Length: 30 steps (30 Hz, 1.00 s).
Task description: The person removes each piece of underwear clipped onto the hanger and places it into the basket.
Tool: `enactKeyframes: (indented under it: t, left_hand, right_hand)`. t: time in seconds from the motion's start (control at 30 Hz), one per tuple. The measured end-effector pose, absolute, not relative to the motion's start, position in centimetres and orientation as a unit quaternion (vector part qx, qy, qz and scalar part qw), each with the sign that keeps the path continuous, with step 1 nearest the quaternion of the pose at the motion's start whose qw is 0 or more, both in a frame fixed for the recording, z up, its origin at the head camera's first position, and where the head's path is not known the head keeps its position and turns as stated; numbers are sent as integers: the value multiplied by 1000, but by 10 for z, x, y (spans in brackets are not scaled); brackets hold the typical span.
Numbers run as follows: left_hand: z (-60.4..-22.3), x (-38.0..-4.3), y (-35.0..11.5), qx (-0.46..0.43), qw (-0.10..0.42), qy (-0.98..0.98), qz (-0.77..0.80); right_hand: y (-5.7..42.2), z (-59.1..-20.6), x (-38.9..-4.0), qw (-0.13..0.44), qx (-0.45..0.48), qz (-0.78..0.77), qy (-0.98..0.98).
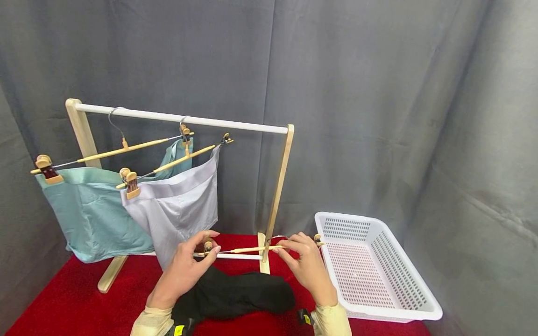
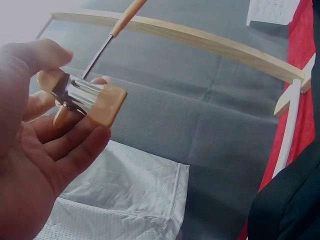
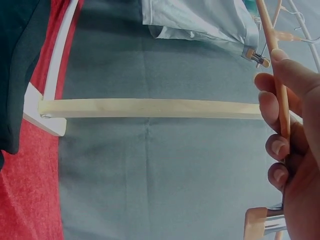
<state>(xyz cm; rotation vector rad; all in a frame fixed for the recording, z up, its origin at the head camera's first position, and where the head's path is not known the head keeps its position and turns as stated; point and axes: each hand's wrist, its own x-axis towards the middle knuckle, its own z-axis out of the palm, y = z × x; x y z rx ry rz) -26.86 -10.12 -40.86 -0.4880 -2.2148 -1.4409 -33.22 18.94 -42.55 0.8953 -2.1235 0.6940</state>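
Observation:
Between both hands, a wooden clip hanger (image 1: pixel 248 250) is held level above the red cloth. My left hand (image 1: pixel 187 268) pinches the hanger's left clip (image 2: pixel 82 95) between thumb and fingers; no garment is in that clip. Around the bar, to the right of its middle, curl the fingers of my right hand (image 1: pixel 308 268). The hanger's right clip (image 1: pixel 317 239) sticks out past that hand. Below the hands lies a black garment (image 1: pixel 252 291), spread on the red cloth and partly covered by the left hand and wrist.
A wooden rack (image 1: pixel 280 186) with a white rail (image 1: pixel 235 124) stands at left. From it hang teal shorts (image 1: pixel 96 214) and pale lilac shorts (image 1: pixel 185 200) on clip hangers. A white plastic basket (image 1: pixel 424 289) sits at right. Grey curtains (image 1: pixel 357 116) close the back.

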Motion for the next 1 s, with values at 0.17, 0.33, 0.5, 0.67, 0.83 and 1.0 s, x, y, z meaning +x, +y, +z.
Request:
enactKeyframes:
  t: [0.17, 0.33, 0.5, 0.67, 0.83, 1.0]
  left_hand:
    - [-423, -278, -104, -184, 234, -817, -493]
    - [-427, -280, -105, -202, 222, -828, -474]
    - [-428, -280, -102, -208, 213, -830, -472]
    - [-429, -284, -102, -226, 196, -833, -465]
    - [-430, -285, -106, -222, 190, -846, -445]
    - [-433, -286, -108, -220, 208, -849, -433]
  right_hand:
    - [187, -428, -333, 354, 352, 267, -824]
    - [185, -429, -331, 343, 350, 259, -832]
    - [180, -429, -330, 323, 361, 258, -836]
    - [173, -432, -332, 322, 377, 249, -832]
    - [167, -435, -333, 331, 378, 248, -828]
    - [164, -438, -331, 333, 363, 256, -832]
